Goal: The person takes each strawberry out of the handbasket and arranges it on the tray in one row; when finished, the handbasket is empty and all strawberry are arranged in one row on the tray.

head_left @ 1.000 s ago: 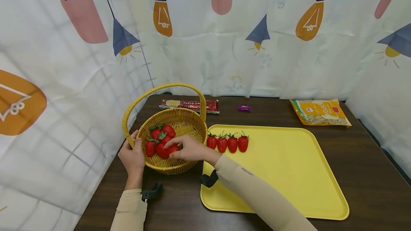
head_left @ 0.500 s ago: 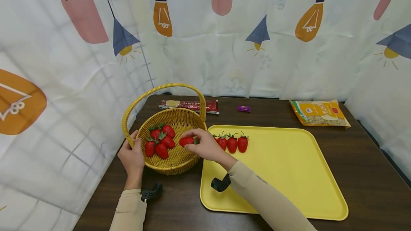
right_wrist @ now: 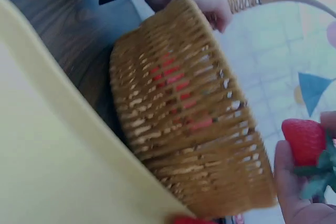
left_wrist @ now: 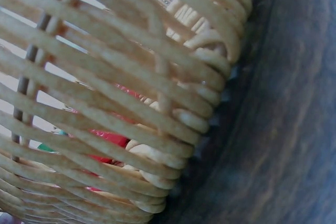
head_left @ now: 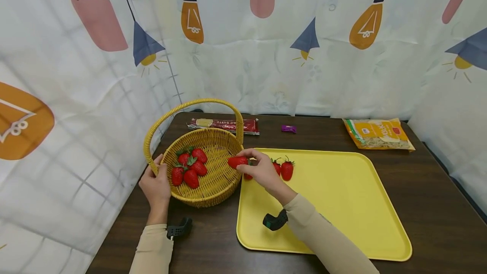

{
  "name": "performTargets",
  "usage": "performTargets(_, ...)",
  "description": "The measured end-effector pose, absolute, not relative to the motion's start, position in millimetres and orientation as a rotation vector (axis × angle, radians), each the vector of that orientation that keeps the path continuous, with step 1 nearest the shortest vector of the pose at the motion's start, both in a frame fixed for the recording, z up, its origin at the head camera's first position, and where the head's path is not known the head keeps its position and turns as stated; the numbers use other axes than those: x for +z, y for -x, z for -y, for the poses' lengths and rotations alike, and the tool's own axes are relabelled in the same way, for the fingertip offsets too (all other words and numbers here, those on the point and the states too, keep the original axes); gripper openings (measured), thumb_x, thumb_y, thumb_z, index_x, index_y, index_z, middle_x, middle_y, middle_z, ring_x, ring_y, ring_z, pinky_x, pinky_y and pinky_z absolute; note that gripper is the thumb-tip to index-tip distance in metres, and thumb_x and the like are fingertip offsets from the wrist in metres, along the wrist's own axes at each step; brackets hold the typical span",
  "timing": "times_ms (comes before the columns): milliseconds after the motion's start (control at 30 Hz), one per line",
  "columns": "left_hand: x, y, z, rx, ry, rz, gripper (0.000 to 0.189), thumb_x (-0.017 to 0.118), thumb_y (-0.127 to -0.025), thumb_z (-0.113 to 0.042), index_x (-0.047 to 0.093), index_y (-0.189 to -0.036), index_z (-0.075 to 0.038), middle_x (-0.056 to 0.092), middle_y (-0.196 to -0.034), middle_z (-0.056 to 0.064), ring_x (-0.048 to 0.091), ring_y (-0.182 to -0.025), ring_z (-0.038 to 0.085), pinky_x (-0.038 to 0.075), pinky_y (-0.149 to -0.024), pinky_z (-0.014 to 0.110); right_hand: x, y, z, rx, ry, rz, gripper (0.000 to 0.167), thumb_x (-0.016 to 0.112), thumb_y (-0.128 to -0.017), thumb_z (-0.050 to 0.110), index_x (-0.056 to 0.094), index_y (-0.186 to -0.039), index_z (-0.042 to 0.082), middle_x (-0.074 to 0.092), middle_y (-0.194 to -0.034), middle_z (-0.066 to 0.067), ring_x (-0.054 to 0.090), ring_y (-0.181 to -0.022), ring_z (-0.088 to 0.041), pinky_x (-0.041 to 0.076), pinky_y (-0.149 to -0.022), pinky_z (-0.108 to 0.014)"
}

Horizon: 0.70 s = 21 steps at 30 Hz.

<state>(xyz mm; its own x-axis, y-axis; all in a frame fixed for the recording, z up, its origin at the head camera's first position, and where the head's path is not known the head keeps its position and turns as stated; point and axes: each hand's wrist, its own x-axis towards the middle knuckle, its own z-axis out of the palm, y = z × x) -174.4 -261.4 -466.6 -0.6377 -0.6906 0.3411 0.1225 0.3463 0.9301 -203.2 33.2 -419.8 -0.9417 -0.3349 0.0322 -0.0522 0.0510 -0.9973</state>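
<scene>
A woven yellow basket (head_left: pixel 213 189) with a tall handle (head_left: pixel 190 105) stands on the dark table and holds several strawberries (head_left: pixel 189 167). My left hand (head_left: pixel 156 185) grips the basket's left rim at the foot of the handle. My right hand (head_left: pixel 258 168) pinches one strawberry (head_left: pixel 237 161) just over the basket's right rim, at the yellow tray's (head_left: pixel 342 206) left edge. A row of strawberries (head_left: pixel 283 168) lies on the tray behind that hand, partly hidden. The right wrist view shows the held strawberry (right_wrist: pixel 304 140) beside the basket wall (right_wrist: pixel 184 114). The left wrist view shows only wicker (left_wrist: pixel 131 77).
A red snack packet (head_left: pixel 224 125) and a small purple wrapper (head_left: pixel 288 128) lie at the table's back edge. A yellow food bag (head_left: pixel 378 133) lies at the back right. Patterned curtains close in the table on the left, back and right.
My right hand picked a strawberry out of the basket and carried it right, over the rim toward the tray. The left hand has stayed on the basket.
</scene>
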Motion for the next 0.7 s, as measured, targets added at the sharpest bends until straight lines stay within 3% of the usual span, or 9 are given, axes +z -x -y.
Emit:
performTargets(100,-466.2,174.4,261.5,-1.377,-0.505,1.866,0.029,0.057,-0.095,-0.018,0.072,-0.120,-0.014,0.063,-0.073,0.010,0.029,-0.053,0.013,0.028,-0.053,0.024,-424.9,205.2,-41.1,-2.048,0.356,-2.083,0.027,0.070,-0.088,0.012,0.067,-0.115,0.010,0.058,-0.117,-0.008,0.055,-0.083,-0.022,0.048,-0.069,-0.030)
performTargets(200,-465.9,174.3,261.0,-1.387,-0.510,1.865,0.030,0.056,-0.095,-0.018,0.072,-0.121,-0.014,0.068,-0.090,0.021,0.039,-0.060,0.010,0.031,-0.057,0.023,-429.0,206.1,-51.1,-2.075,0.343,-2.071,0.030,0.069,-0.088,0.012,0.066,-0.118,0.007,0.059,-0.119,-0.011,0.057,-0.087,-0.024,0.050,-0.073,-0.029)
performTargets(267,-466.2,174.4,260.8,-1.389,-0.516,1.865,0.030,0.056,-0.095,-0.018,0.072,-0.121,-0.014,0.070,-0.104,0.020,0.045,-0.067,0.009,0.033,-0.062,0.023,-432.1,206.7,-58.7,-2.077,0.331,-2.088,0.034,0.070,-0.087,0.012,0.065,-0.120,0.005,0.059,-0.123,-0.012,0.057,-0.103,-0.022,0.051,-0.083,-0.028)
performTargets(333,-466.5,174.5,260.7,-1.390,-0.516,1.862,0.030,0.056,-0.095,-0.018,0.072,-0.121,-0.013,0.070,-0.109,0.020,0.045,-0.069,0.010,0.033,-0.064,0.023,-436.0,207.1,-67.6,-2.068,0.307,-2.111,0.039,0.072,-0.087,0.012,0.063,-0.123,0.004,0.060,-0.123,-0.012,0.054,-0.104,-0.022,0.050,-0.081,-0.028)
performTargets(433,-466.2,174.6,260.8,-1.388,-0.516,1.864,0.030,0.057,-0.095,-0.018,0.072,-0.121,-0.014,0.069,-0.094,0.021,0.037,-0.060,0.012,0.031,-0.060,0.025,-440.9,206.6,-81.3,-2.077,0.269,-2.122,0.043,0.073,-0.086,0.011,0.060,-0.126,0.001,0.060,-0.121,-0.013,0.053,-0.102,-0.022,0.049,-0.081,-0.029)
performTargets(567,-465.3,174.7,261.5,-1.390,-0.512,1.863,0.030,0.057,-0.095,-0.019,0.072,-0.120,-0.015,0.063,-0.075,0.011,0.029,-0.055,0.014,0.028,-0.057,0.026,-443.9,203.6,-98.6,-2.054,0.275,-2.143,0.039,0.073,-0.086,0.011,0.060,-0.121,0.001,0.059,-0.118,-0.013,0.056,-0.092,-0.024,0.051,-0.080,-0.035)
performTargets(700,-465.0,174.4,261.3,-1.395,-0.514,1.869,0.030,0.056,-0.096,-0.020,0.072,-0.121,-0.014,0.062,-0.074,0.011,0.030,-0.054,0.012,0.028,-0.056,0.025,-448.9,200.9,-116.3,-1.994,0.329,-2.184,0.033,0.074,-0.086,0.011,0.062,-0.115,0.002,0.057,-0.115,-0.015,0.056,-0.089,-0.024,0.052,-0.077,-0.032)
